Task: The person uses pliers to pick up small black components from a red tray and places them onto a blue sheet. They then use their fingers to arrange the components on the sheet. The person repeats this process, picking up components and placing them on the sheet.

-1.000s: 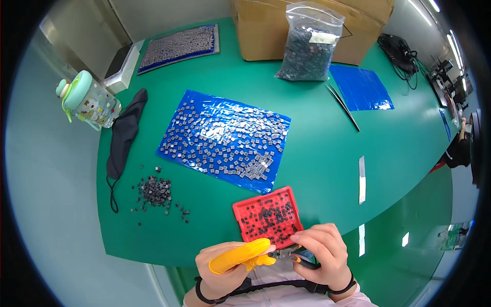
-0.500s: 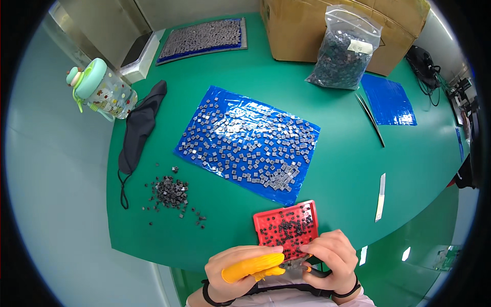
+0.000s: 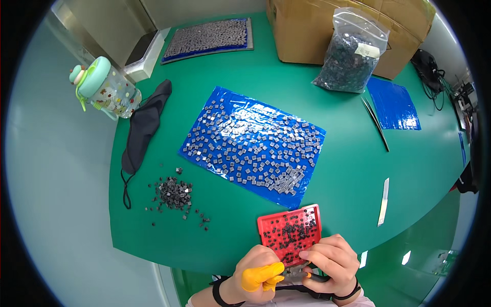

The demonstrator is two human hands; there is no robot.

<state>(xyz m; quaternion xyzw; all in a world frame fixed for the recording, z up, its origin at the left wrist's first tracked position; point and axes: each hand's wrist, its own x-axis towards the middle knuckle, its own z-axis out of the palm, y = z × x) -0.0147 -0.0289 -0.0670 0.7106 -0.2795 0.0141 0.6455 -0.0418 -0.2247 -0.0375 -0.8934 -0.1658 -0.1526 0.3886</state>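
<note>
My left hand (image 3: 250,271), with yellow finger covers (image 3: 262,276) on some fingers, is curled closed at the near edge of a red tray (image 3: 260,223). What its fingertips pinch, if anything, is hidden. Small black pieces (image 3: 294,233) are scattered over the tray, thickest toward the middle and right. My right hand (image 3: 336,263) is closed round a hand tool with a black and orange handle (image 3: 317,277). Its thumb lies by the tray's near right corner. The tool's working end, between the hands, is too small to make out.
Beyond the tray lies a blue sheet (image 3: 225,97) bearing many small square metal pieces. A dark heap of pieces (image 3: 175,193) sits left. Tweezers (image 3: 376,124), a blade (image 3: 383,202) and a bagful of parts (image 3: 348,61) are right; a bottle (image 3: 110,89) and black sleeve (image 3: 146,128) left.
My left hand has moved right and its fingers have curled in, where they were stretched flatter before. The right hand keeps its hold on the tool. The whole view has shifted slightly.
</note>
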